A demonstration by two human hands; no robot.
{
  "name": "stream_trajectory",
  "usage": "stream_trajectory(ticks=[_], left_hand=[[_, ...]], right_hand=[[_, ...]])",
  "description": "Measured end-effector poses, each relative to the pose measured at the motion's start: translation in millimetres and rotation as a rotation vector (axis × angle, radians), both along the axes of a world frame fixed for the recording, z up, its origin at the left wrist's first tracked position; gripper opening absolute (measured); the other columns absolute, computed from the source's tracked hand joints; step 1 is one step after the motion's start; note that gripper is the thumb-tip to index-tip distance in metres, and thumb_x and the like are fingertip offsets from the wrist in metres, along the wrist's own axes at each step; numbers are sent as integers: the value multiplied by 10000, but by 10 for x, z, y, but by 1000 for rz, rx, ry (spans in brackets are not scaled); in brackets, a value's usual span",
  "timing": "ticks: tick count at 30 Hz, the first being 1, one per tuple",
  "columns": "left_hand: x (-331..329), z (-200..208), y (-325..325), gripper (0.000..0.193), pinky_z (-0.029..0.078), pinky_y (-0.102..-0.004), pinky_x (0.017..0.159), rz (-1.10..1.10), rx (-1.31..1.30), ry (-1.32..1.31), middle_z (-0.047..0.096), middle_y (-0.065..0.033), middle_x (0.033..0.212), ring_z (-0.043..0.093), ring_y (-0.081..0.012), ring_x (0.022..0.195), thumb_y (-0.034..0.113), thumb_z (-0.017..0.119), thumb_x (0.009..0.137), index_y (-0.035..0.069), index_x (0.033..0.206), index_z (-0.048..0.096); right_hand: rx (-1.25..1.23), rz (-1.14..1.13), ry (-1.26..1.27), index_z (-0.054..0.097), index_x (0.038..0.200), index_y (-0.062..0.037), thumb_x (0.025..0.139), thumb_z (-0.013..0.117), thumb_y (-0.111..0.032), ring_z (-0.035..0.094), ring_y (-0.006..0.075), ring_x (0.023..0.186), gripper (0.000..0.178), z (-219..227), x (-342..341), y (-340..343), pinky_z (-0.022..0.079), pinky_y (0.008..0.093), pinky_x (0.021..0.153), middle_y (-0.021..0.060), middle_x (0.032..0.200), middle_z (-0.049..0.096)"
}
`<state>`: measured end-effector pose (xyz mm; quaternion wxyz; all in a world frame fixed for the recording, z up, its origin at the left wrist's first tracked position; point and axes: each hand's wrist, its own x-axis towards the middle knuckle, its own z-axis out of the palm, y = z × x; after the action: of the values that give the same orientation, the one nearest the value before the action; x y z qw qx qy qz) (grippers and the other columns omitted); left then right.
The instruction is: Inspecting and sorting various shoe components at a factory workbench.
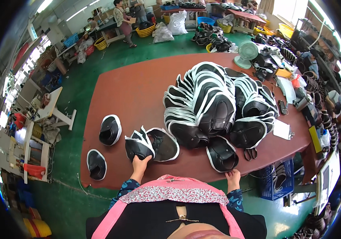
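Observation:
My left hand is closed around the near end of a small nested bunch of black shoe uppers with white edges. Right beside that bunch lies another shoe upper, its dark inside showing. Two single uppers rest further left, one above the other. At the table's near edge my right hand has its fingers out, holding nothing that I can see. They lie close by the heel end of a black upper; whether they touch it is unclear. A big heap of overlapping uppers sits behind.
The uppers lie on a red-brown table. Black-handled scissors and a clipboard with paper lie right of the heap. A green fan stands at the far corner. Below the right edge is a blue crate. Another person stands far back.

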<state>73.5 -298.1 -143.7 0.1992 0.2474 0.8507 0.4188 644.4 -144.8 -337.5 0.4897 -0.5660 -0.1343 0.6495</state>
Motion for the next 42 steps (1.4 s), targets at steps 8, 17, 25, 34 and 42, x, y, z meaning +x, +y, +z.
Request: stream_trajectory(ticks=[8, 17, 25, 34, 42], left_hand=[[-192, 343, -133, 593, 565, -399, 980, 64, 467, -315, 740, -194, 1259, 722, -282, 1113, 209, 898, 881, -107, 1314, 644], [-357, 829, -734, 336, 570, -329, 948, -21, 601, -550, 748, -88, 1197, 708, -162, 1075, 44, 788, 970, -44, 1273, 670], [-717, 1258, -1174, 438, 523, -384, 1099, 4, 753, -728, 719, -86, 1356, 691, -215, 1218, 45, 708, 987, -27, 1415, 648], [-1127, 1501, -1105, 426, 542, -384, 1077, -64, 642, -869, 725, -94, 1325, 706, -215, 1199, 90, 704, 1011, -28, 1414, 630], [-928, 1523, -500, 420, 620, -492, 842, -881, -75, 298, 779, -287, 1022, 787, -414, 948, 273, 789, 961, -67, 1192, 702]], right_hand=[[-99, -418, -632, 686, 1262, 95, 952, 667, -120, 714, 309, 1009, 378, 429, -1430, -311, 589, 458, 889, 176, 1080, 753], [806, 882, -903, 666, 1337, 98, 899, 793, -661, 707, 463, 1186, 886, 1504, -4389, -130, 565, 491, 1028, 322, 1251, 730], [524, 971, -974, 728, 1164, 11, 891, 700, -188, 750, 455, 1109, 339, 1115, -5461, 21, 577, 529, 961, 293, 1121, 771], [588, 1361, 57, 692, 1388, 0, 925, 561, -24, 670, 188, 1064, 482, 2986, -5179, -966, 555, 347, 941, 67, 1168, 740], [344, 817, 78, 608, 1469, -17, 992, 590, -22, 668, 212, 1223, 478, 2543, -4735, -969, 539, 354, 1040, 96, 1362, 700]])
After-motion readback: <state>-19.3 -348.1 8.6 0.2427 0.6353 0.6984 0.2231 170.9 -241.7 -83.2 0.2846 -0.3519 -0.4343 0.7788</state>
